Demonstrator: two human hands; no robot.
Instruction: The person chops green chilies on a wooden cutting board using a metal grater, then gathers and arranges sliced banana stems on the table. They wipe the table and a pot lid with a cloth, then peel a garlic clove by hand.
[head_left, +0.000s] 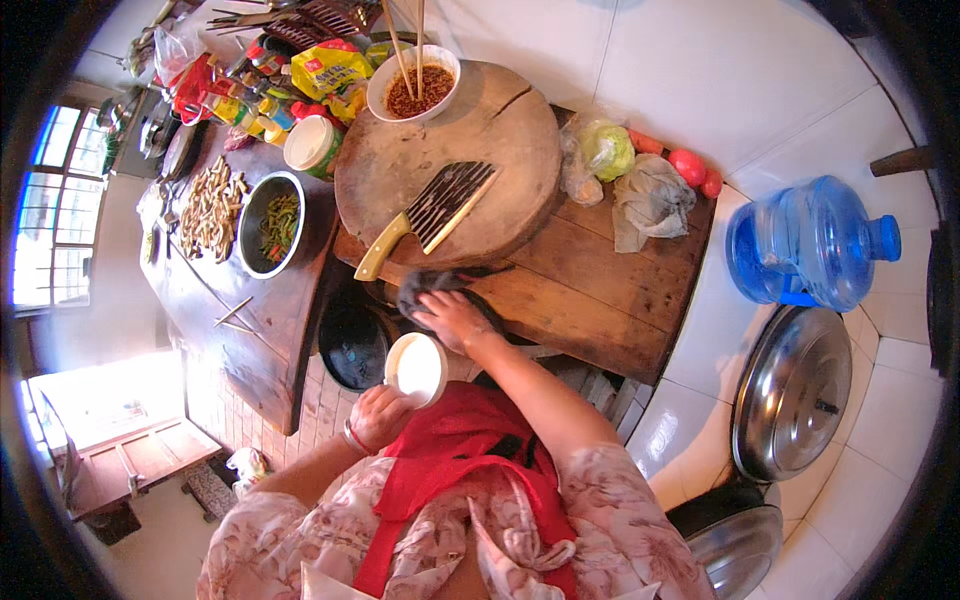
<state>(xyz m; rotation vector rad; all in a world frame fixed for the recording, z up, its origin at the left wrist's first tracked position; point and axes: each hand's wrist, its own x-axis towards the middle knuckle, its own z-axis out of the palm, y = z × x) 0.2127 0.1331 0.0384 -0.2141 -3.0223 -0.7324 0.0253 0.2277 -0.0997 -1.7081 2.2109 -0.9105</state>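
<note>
My left hand grips a small white bowl by its side, in front of the red apron. A dark cloth lies under the fingers of my right hand, at the near edge of the wooden counter. Beyond it stands a thick round chopping block with a crack in it. A cleaver with a pale handle rests on the block, the handle jutting over its near edge. At the block's far side, a white bowl holds red chili sauce and chopsticks.
Left are a metal bowl of cooked vegetables, cut pieces of food, crossed chopsticks and seasoning bottles. A dark bucket stands below the counter edge. Right are a cabbage, tomatoes, a blue water jug and a metal lid.
</note>
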